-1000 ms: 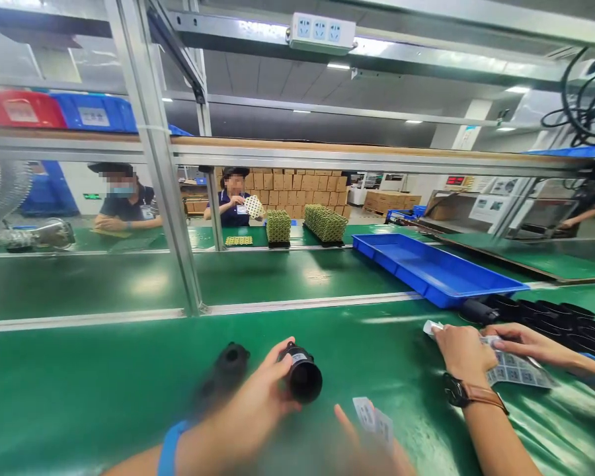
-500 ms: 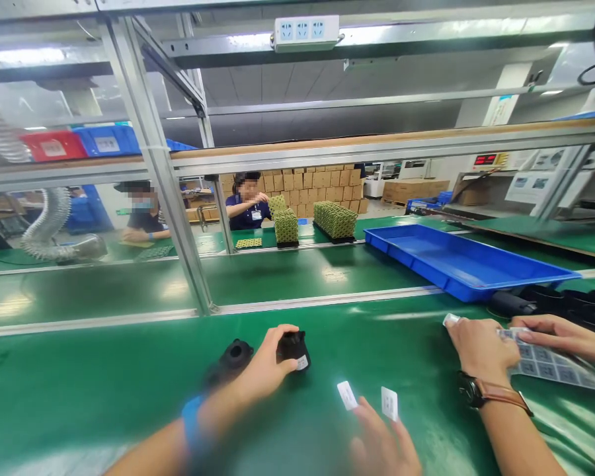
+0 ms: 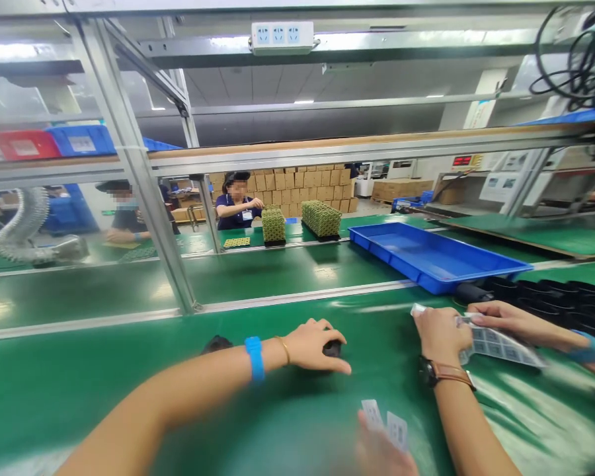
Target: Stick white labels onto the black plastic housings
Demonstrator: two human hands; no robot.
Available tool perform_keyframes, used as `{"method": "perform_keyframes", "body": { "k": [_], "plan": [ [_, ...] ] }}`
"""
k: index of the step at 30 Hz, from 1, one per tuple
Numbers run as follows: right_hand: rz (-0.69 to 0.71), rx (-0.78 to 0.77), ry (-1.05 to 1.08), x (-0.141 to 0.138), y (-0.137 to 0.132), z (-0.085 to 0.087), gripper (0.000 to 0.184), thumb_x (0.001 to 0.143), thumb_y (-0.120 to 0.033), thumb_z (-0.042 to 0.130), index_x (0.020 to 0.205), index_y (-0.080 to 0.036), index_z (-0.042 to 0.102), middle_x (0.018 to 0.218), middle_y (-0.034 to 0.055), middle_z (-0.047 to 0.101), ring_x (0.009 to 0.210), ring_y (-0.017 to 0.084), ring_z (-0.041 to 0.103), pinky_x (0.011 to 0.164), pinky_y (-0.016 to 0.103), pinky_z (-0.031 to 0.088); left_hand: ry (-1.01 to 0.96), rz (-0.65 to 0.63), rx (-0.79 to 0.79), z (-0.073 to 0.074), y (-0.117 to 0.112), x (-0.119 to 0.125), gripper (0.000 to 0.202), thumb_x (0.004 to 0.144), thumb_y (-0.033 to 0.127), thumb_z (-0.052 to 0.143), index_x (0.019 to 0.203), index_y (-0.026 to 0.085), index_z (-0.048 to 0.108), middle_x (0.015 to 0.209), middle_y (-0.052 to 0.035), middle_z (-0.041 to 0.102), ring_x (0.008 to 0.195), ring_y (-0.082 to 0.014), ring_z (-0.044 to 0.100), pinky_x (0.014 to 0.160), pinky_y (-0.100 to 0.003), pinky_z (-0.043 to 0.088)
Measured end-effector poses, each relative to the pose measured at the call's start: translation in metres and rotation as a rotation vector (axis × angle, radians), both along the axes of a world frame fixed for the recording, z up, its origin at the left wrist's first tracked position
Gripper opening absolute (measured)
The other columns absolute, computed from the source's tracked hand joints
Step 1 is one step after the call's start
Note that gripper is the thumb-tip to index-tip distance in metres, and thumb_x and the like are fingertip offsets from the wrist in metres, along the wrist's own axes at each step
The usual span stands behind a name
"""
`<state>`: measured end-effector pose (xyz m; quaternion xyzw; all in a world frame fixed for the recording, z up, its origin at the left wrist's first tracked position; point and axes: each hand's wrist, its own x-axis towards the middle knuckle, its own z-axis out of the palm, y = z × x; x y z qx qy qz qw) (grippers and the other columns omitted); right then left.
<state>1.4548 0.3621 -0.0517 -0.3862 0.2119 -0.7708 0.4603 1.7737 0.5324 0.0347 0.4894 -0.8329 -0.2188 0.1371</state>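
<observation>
My left hand (image 3: 318, 345) reaches out over the green belt (image 3: 129, 370) and curls over a small black cylindrical part (image 3: 332, 349), which rests on the belt under my fingers. A second black part (image 3: 217, 344) lies behind my left wrist, which wears a blue band. My right hand (image 3: 383, 455) is low at the bottom edge and blurred. Two small white labels (image 3: 385, 422) stand up from its fingertips.
A co-worker's two hands (image 3: 441, 334) at the right, one with a brown-strapped watch, handle a sheet of labels (image 3: 500, 345). Behind them sit black parts (image 3: 550, 294) and a blue tray (image 3: 436, 254). An aluminium frame post (image 3: 143, 198) rises beyond the belt; other people work at the far bench.
My left hand has pushed the black part farther out and laid it on the belt, covering it. My right hand with the labels has dropped lower. The view shifted slightly.
</observation>
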Motion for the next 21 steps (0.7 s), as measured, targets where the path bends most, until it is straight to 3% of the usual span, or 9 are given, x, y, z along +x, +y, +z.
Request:
{"method": "perform_keyframes", "body": {
  "k": [2,4,7,9,10,12,15,18,21],
  "plan": [
    [0.028,0.005,0.002,0.002,0.003,0.0,0.042,0.071,-0.058,0.065,0.057,-0.03,0.036,0.057,-0.0028,0.021,0.054,0.021,0.029,0.06,0.035,0.033,-0.103,-0.037,-0.001,-0.004,-0.009,-0.007,0.059,0.072,0.056,0.072,0.123,0.027,0.064,0.12,-0.015,0.052,0.113,-0.0378,0.052,0.096,-0.057,0.047],
    [0.054,0.006,-0.015,0.004,0.004,-0.001,0.039,0.075,-0.06,0.061,0.06,-0.031,0.039,0.057,-0.0027,0.025,0.056,0.022,0.035,0.062,0.036,0.036,-0.159,-0.162,0.019,0.001,-0.016,0.008,0.043,0.072,0.035,0.075,0.114,0.03,0.07,0.119,-0.0116,0.056,0.114,-0.0348,0.055,0.1,-0.055,0.045],
    [0.072,0.006,-0.048,0.008,0.004,-0.002,0.037,0.077,-0.061,0.058,0.062,-0.031,0.041,0.055,-0.0027,0.031,0.061,0.023,0.044,0.065,0.038,0.04,-0.234,-0.356,0.101,0.016,-0.02,0.056,0.059,0.066,0.013,0.074,0.118,0.042,0.068,0.14,-0.0028,0.053,0.136,-0.0357,0.044,0.117,-0.061,0.025],
    [0.078,0.004,-0.076,0.009,0.003,-0.003,0.038,0.076,-0.062,0.059,0.062,-0.031,0.042,0.053,-0.003,0.033,0.062,0.024,0.046,0.064,0.039,0.041,-0.257,-0.301,0.112,0.022,-0.015,0.086,0.087,0.061,0.019,0.081,0.139,0.045,0.049,0.159,-0.0041,0.032,0.148,-0.0421,0.022,0.119,-0.067,0.011],
    [0.085,0.003,-0.092,0.01,0.002,-0.003,0.038,0.076,-0.063,0.059,0.063,-0.031,0.043,0.053,-0.0034,0.032,0.06,0.023,0.045,0.064,0.039,0.042,-0.253,-0.202,0.097,0.022,-0.012,0.096,0.104,0.057,0.028,0.086,0.147,0.042,0.037,0.163,-0.0075,0.022,0.149,-0.0448,0.015,0.118,-0.068,0.01],
    [0.104,0.004,-0.119,0.011,0.002,-0.003,0.037,0.078,-0.062,0.06,0.065,-0.031,0.045,0.055,-0.0039,0.031,0.057,0.02,0.042,0.061,0.036,0.042,-0.234,0.074,0.045,0.016,-0.005,0.109,0.126,0.049,0.053,0.089,0.154,0.031,0.023,0.16,-0.0178,0.019,0.145,-0.0486,0.018,0.116,-0.068,0.02],
    [0.115,0.01,-0.129,0.012,0.005,-0.002,0.036,0.082,-0.06,0.06,0.065,-0.031,0.046,0.057,-0.0036,0.029,0.056,0.018,0.039,0.059,0.033,0.042,-0.243,0.333,0.015,0.006,-0.001,0.115,0.09,0.075,0.067,0.063,0.144,0.014,0.04,0.138,-0.025,0.039,0.127,-0.0436,0.043,0.104,-0.063,0.038],
    [0.096,0.027,-0.106,0.012,0.007,-0.002,0.038,0.079,-0.061,0.063,0.063,-0.031,0.045,0.057,-0.0033,0.028,0.055,0.018,0.037,0.057,0.033,0.04,-0.242,0.185,0.102,0.006,-0.004,0.126,0.062,0.078,0.045,0.066,0.134,0.02,0.054,0.128,-0.0158,0.049,0.116,-0.0319,0.054,0.105,-0.05,0.043],
    [0.069,0.05,-0.07,0.011,0.005,0.002,0.041,0.074,-0.062,0.067,0.059,-0.031,0.044,0.054,-0.0033,0.029,0.056,0.019,0.039,0.06,0.036,0.04,-0.235,-0.012,0.072,0.016,-0.005,0.144,0.095,0.058,0.039,0.086,0.144,0.033,0.044,0.15,-0.0102,0.035,0.138,-0.033,0.037,0.117,-0.043,0.033]
  ]
}}
